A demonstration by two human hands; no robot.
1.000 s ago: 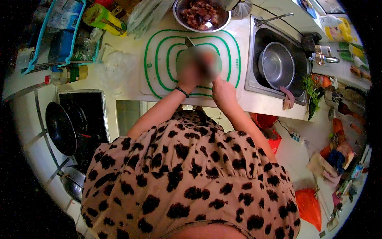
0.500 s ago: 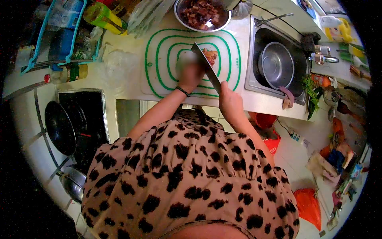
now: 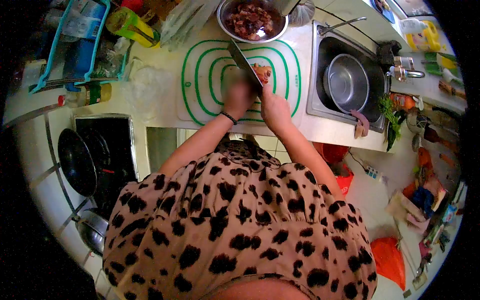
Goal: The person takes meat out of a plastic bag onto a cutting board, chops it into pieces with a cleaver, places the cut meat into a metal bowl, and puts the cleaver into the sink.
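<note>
My right hand [image 3: 275, 111] is closed round the handle of a kitchen knife [image 3: 244, 61] with a broad dark blade. The blade slants up and to the left over the white cutting board [image 3: 202, 102] with green rings. Just left of the blade lies my left hand [image 3: 239, 97], a dark bracelet at its wrist; its fingers are blurred, and whatever lies under them cannot be made out. Reddish-brown pieces of meat [image 3: 263, 73] sit on the board, right of the blade. Behind the board, a metal bowl [image 3: 220, 26] holds many dark red meat pieces.
To the right is a sink [image 3: 314, 95] with a metal basin [image 3: 345, 82] in it. A stove with a black pan [image 3: 76, 161] stands at the left. Crumpled clear plastic [image 3: 147, 87], bottles and a blue rack [image 3: 55, 55] crowd the counter's left side.
My right hand has moved up and left with the knife, its tip now nearer the bowl. The left hand stays in about the same place on the board.
</note>
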